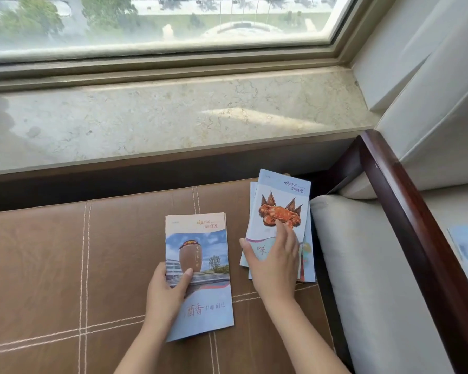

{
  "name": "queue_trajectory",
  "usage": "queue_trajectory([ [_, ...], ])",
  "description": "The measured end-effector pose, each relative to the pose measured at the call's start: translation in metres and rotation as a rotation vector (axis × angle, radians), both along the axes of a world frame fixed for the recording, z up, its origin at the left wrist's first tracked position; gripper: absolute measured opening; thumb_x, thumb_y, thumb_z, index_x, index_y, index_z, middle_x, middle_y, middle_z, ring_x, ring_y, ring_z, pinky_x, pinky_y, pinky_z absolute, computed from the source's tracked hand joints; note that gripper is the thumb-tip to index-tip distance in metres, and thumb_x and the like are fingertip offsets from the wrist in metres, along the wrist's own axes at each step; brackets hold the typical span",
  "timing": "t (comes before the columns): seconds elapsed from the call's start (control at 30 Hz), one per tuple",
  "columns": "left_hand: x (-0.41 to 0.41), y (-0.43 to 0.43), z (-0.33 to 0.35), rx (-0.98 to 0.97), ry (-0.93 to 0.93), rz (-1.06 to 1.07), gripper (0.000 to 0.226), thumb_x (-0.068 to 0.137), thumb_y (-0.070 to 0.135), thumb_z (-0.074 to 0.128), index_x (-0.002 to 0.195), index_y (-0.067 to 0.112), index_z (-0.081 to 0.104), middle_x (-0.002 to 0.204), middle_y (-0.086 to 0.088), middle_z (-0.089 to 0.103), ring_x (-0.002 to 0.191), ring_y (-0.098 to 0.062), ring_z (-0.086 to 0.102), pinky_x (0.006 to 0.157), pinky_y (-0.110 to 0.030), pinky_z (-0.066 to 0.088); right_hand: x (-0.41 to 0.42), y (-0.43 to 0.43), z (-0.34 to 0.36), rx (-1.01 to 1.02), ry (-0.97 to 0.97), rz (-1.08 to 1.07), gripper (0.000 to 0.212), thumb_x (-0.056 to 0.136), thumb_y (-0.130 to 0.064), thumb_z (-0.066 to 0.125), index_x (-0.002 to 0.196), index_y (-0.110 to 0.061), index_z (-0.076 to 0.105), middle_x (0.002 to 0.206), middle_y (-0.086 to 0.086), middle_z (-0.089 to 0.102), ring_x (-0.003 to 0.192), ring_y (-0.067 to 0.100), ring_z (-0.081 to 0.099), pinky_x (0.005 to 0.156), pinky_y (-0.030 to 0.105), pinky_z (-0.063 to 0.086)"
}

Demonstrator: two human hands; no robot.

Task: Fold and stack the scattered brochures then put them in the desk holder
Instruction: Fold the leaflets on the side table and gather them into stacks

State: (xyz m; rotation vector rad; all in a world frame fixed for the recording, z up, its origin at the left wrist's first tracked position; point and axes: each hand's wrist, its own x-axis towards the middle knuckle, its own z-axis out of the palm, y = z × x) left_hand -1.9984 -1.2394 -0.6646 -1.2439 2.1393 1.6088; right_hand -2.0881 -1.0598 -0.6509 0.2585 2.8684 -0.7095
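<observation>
Hands (166,290) (274,261) on two brochure piles (200,252) (281,201) (both flat)

A brown leather worktop (52,265) with pale cross-stitched seams filled the lower left of the frame. Above it ran a marble sill (173,117), mottled beige, spanning the middle from the left edge to the right. A window (157,20) took the top of the frame, with trees and a paved area showing blurred through the glass. At lower right lay a cream cushion (362,279), just beside the worktop. A dark wooden rail (416,225) slanted down the right side, and a pale curtain (430,90) hung at upper right.
</observation>
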Motion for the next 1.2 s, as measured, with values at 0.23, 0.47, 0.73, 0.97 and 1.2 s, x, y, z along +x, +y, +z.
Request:
queue_trajectory([
  [0.23, 0.001, -0.005, -0.001, 0.116, -0.009, 0.023, 0.009, 0.088, 0.017, 0.065, 0.092, 0.02, 0.057, 0.089, 0.0, 0.07, 0.082, -0.016, 0.068, 0.059, -0.025, 0.047, 0.016, -0.008, -0.003, 0.002, -0.092, 0.087, 0.069, 0.089, -0.05, 0.047, 0.148, -0.024, 0.021, 0.16, 0.0, 0.014, 0.148, 0.019, 0.01, 0.116, 0.038, 0.027],
  [0.47, -0.003, -0.007, 0.003, 0.442, -0.002, 0.209, 0.042, 0.091, 0.048, 0.049, 0.109, 0.012, 0.062, 0.105, -0.012, 0.071, 0.096, -0.03, 0.069, 0.088, -0.05, 0.053, 0.071, -0.026, 0.029, -0.082, 0.004, 0.444, 0.051, 0.094, -0.035, 0.044, 0.143, -0.018, 0.041, 0.149, -0.006, 0.041, 0.138, 0.007, 0.036, 0.112, 0.03, 0.034],
  [0.73, 0.001, -0.004, -0.002, 0.263, 0.071, 0.093, 0.009, 0.096, 0.013, 0.051, 0.103, 0.017, 0.056, 0.11, -0.013, 0.068, 0.094, -0.025, 0.067, 0.077, -0.038, 0.053, 0.102, -0.042, 0.025, -0.078, 0.018, 0.578, 0.046, 0.083, -0.059, 0.044, 0.118, -0.035, 0.062, 0.139, -0.018, 0.05, 0.132, 0.003, 0.044, 0.116, 0.034, 0.018],
  [0.97, 0.009, -0.015, 0.001, 0.182, 0.048, 0.086, 0.013, 0.098, 0.024, 0.046, 0.108, 0.019, 0.053, 0.107, -0.007, 0.068, 0.093, -0.02, 0.066, 0.072, -0.035, 0.053, -0.026, 0.057, 0.012, -0.278, -0.014, -0.465, 0.069, 0.078, -0.036, 0.073, 0.134, -0.009, 0.043, 0.138, 0.012, 0.046, 0.128, 0.029, 0.04, 0.105, 0.043, 0.036],
  [1.2, 0.019, -0.018, 0.015, 0.371, 0.136, 0.027, 0.017, 0.097, 0.017, 0.048, 0.112, 0.023, 0.054, 0.113, -0.009, 0.068, 0.092, -0.021, 0.07, 0.072, -0.032, 0.056, -0.005, 0.031, 0.031, -0.469, 0.046, -0.119, 0.053, 0.078, -0.038, 0.072, 0.125, -0.034, 0.048, 0.127, -0.011, 0.054, 0.121, 0.005, 0.049, 0.097, 0.024, 0.043],
])
